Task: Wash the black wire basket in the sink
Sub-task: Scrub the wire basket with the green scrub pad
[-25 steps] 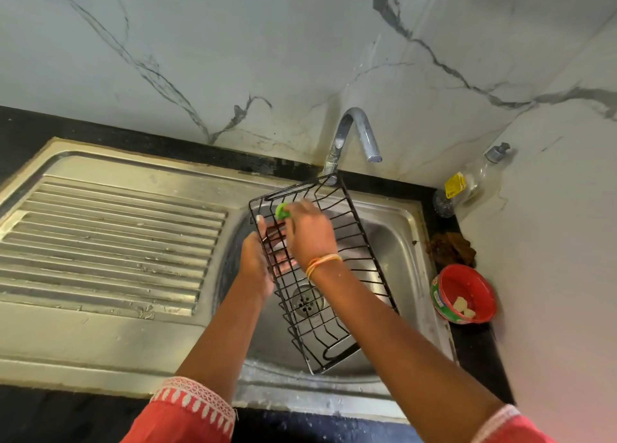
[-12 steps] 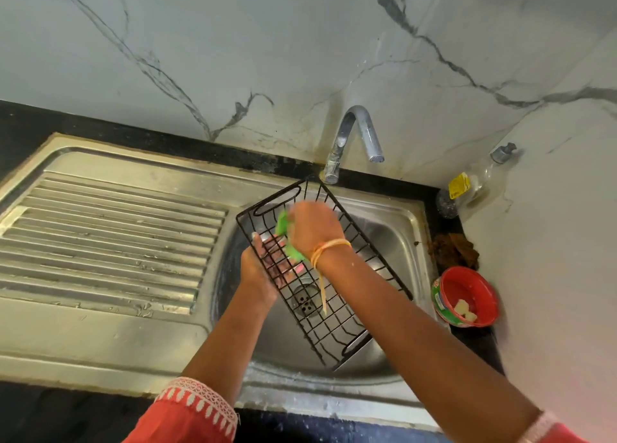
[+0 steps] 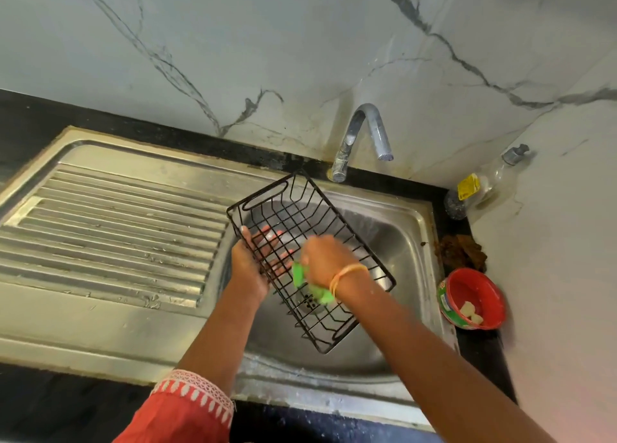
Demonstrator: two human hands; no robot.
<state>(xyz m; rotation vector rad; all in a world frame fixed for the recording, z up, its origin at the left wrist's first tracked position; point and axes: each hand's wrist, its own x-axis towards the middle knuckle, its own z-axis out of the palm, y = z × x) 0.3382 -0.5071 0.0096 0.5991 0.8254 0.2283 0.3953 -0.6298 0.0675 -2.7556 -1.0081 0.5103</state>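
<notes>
The black wire basket [image 3: 293,208] hangs tilted over the steel sink bowl [image 3: 394,242], one end handle toward the tap. My left hand [image 3: 253,259] grips its left long rim, fingers showing through the wires underneath. My right hand [image 3: 325,259] is inside the basket, closed on a green scrubber [image 3: 302,277] pressed against the wire bottom. An orange band sits on that wrist. The hand is motion-blurred.
A chrome tap [image 3: 364,135] stands behind the sink with no water running. The ribbed drainboard [image 3: 110,232] lies to the left. At the right on the black counter are a red bowl [image 3: 474,295] with soap pieces, a brown scrub wad [image 3: 460,250] and a clear bottle [image 3: 480,185].
The basket has swung further clockwise and tipped flatter. My right hand with the scrubber has slid from the far end toward the basket's middle. My left hand has kept its grip on the rim.
</notes>
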